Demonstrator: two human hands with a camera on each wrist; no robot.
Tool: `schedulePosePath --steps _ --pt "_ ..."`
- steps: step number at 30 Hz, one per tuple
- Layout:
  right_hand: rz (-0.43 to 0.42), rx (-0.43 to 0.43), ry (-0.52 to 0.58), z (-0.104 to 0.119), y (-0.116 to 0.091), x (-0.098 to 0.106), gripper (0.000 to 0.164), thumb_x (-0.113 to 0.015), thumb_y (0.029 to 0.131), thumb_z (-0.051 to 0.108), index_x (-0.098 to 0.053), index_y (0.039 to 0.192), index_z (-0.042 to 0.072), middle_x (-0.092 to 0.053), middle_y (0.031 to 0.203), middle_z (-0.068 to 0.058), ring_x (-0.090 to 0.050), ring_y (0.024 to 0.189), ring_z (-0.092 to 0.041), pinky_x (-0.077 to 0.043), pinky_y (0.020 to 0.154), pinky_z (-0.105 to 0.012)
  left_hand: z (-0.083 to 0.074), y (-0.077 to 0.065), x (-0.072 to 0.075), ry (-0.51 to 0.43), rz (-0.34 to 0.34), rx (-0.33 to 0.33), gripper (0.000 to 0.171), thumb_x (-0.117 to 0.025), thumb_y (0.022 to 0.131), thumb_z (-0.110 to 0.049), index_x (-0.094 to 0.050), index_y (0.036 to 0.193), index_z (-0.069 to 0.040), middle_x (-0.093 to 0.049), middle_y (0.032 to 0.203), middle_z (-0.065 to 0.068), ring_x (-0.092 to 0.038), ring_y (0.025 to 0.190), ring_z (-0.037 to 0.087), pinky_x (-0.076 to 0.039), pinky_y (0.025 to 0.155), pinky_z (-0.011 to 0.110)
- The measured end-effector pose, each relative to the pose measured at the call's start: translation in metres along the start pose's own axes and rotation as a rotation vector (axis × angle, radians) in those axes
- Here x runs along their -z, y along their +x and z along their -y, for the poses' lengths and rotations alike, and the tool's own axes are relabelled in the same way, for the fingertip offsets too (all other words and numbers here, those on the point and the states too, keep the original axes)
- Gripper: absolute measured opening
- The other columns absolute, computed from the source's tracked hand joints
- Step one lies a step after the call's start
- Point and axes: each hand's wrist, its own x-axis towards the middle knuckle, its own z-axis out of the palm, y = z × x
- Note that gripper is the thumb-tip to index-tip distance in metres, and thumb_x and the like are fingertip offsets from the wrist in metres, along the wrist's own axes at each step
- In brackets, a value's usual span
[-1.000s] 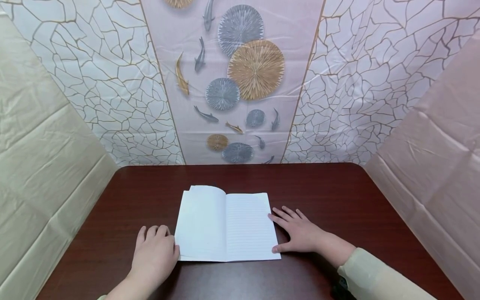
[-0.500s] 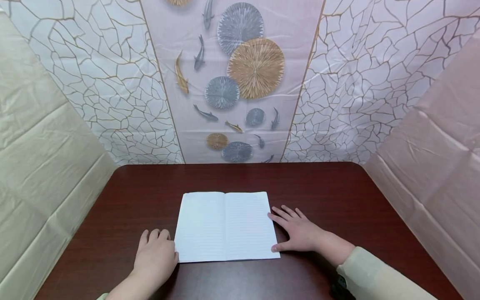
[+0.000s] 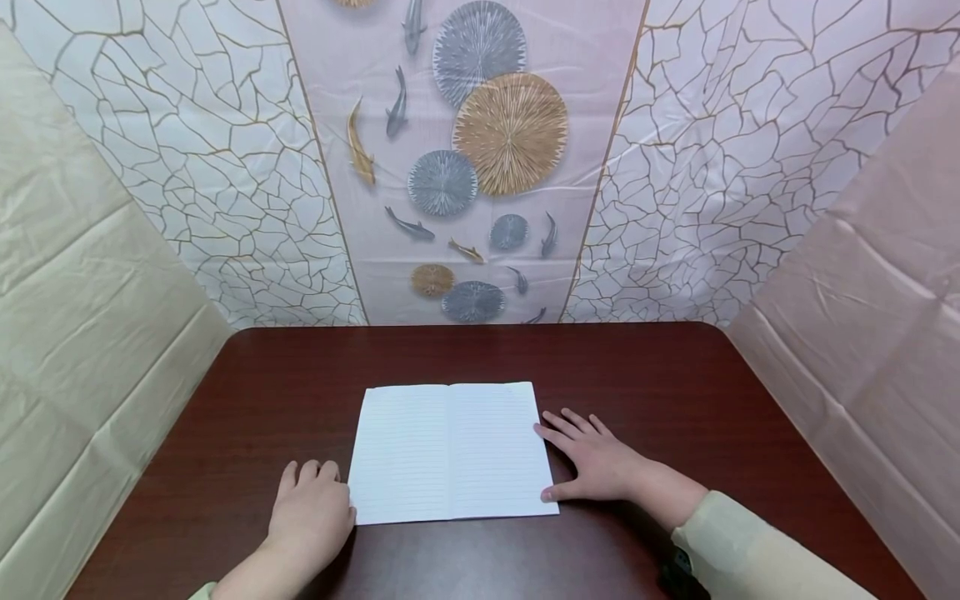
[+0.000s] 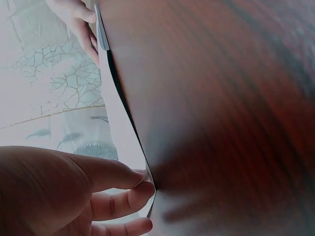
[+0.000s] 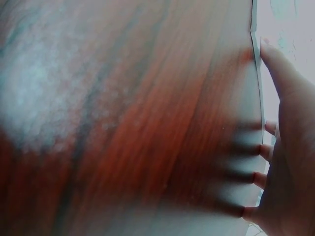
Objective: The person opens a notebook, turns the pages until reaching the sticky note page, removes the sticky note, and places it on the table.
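Note:
An open notebook (image 3: 401, 450) with ruled white pages lies flat on the dark reddish-brown table. At its lower left corner my left hand (image 3: 311, 512) pinches the edge. The left wrist view shows the thumb (image 4: 120, 174) against the pages and the forefinger (image 4: 140, 196) at the edge from the other side. My right hand (image 3: 600, 462) rests at the notebook's right side, fingers spread, with thumb and forefinger tips on the page margin. In the right wrist view its thumb (image 5: 280, 69) lies along the notebook edge and the other fingertips touch the table.
The table (image 3: 637, 367) has rounded far corners. Behind it hangs a patterned cloth (image 3: 457, 167) with fish and round discs. Beige fabric walls (image 3: 90, 350) slope up at the left and right. A dark object (image 3: 678, 571) sits under the right wrist.
A raised left-hand page has come down flat, and the left side now shows ruled lines. The left hand has shifted slightly downward; the right hand stays in place.

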Motion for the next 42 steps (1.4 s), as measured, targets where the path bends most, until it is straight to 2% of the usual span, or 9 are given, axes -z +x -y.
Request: schedulePosePath --steps 5,12,17,22,27,33,37,42 --pt "-0.005 0.004 -0.005 0.001 -0.001 0.002 0.103 -0.053 0.076 0.085 -0.031 0.157 0.024 -0.025 0.163 -0.004 -0.018 0.149 -0.036 -0.017 0.112 -0.067 0.001 -0.001 0.001 -0.004 0.002 0.012 0.020 -0.075 0.082 -0.028 -0.071 0.076 -0.009 -0.057 0.090 0.011 -0.054 0.101 0.039 -0.035 0.100 0.064" --pt "-0.001 0.000 0.004 0.003 -0.001 0.002 0.102 -0.054 0.077 0.083 -0.031 0.157 0.024 -0.025 0.163 -0.004 -0.017 0.149 -0.036 -0.016 0.113 -0.067 -0.002 0.000 0.001 -0.041 -0.069 0.022 0.024 -0.075 0.079 -0.025 -0.064 0.088 -0.006 -0.057 0.088 0.011 -0.055 0.096 0.037 -0.043 0.090 0.059" --pt "0.011 -0.008 0.011 0.002 -0.003 0.001 0.102 -0.054 0.077 0.083 -0.031 0.157 0.024 -0.024 0.163 -0.004 -0.016 0.149 -0.036 -0.015 0.113 -0.067 -0.014 0.009 0.001 -0.055 -0.066 -0.011 0.023 -0.072 0.080 -0.023 -0.063 0.092 -0.005 -0.057 0.089 0.011 -0.057 0.096 0.036 -0.044 0.089 0.057" --pt "0.018 -0.012 0.015 0.001 -0.002 0.001 0.102 -0.054 0.077 0.083 -0.029 0.158 0.025 -0.023 0.163 -0.004 -0.015 0.150 -0.036 -0.014 0.113 -0.067 -0.032 0.019 0.006 -0.091 -0.051 -0.068 0.025 -0.073 0.081 -0.025 -0.063 0.094 -0.006 -0.060 0.093 0.010 -0.058 0.099 0.034 -0.046 0.089 0.054" --pt "0.029 -0.007 0.023 0.001 -0.001 0.002 0.102 -0.054 0.077 0.083 -0.029 0.158 0.025 -0.022 0.164 -0.004 -0.014 0.150 -0.036 -0.014 0.113 -0.067 -0.051 0.030 0.006 -0.151 -0.039 -0.134 0.041 -0.076 0.083 -0.036 -0.064 0.105 -0.004 -0.062 0.108 0.013 -0.058 0.110 0.034 -0.047 0.091 0.053" --pt "0.038 -0.014 0.022 0.001 0.001 0.002 0.103 -0.052 0.076 0.085 -0.028 0.158 0.026 -0.021 0.164 -0.003 -0.013 0.150 -0.035 -0.014 0.114 -0.066 -0.068 0.042 0.002 -0.228 0.003 -0.223 0.060 -0.072 0.088 -0.044 -0.060 0.127 0.000 -0.054 0.136 0.021 -0.046 0.132 0.040 -0.038 0.104 0.061" --pt "0.037 -0.025 0.019 0.000 0.000 0.002 0.104 -0.053 0.076 0.085 -0.027 0.158 0.027 -0.021 0.164 -0.002 -0.013 0.151 -0.034 -0.013 0.114 -0.066 -0.076 0.051 -0.004 -0.223 0.059 -0.244 0.071 -0.067 0.089 -0.053 -0.054 0.140 -0.006 -0.045 0.149 0.018 -0.036 0.140 0.042 -0.032 0.107 0.065" --pt "0.036 -0.025 0.038 0.000 -0.001 0.002 0.103 -0.056 0.077 0.082 -0.028 0.158 0.026 -0.020 0.164 -0.003 -0.013 0.150 -0.035 -0.013 0.114 -0.066 -0.082 0.056 -0.008 -0.219 0.131 -0.238 0.077 -0.060 0.089 -0.062 -0.047 0.148 -0.016 -0.037 0.156 0.014 -0.031 0.142 0.043 -0.029 0.106 0.069"
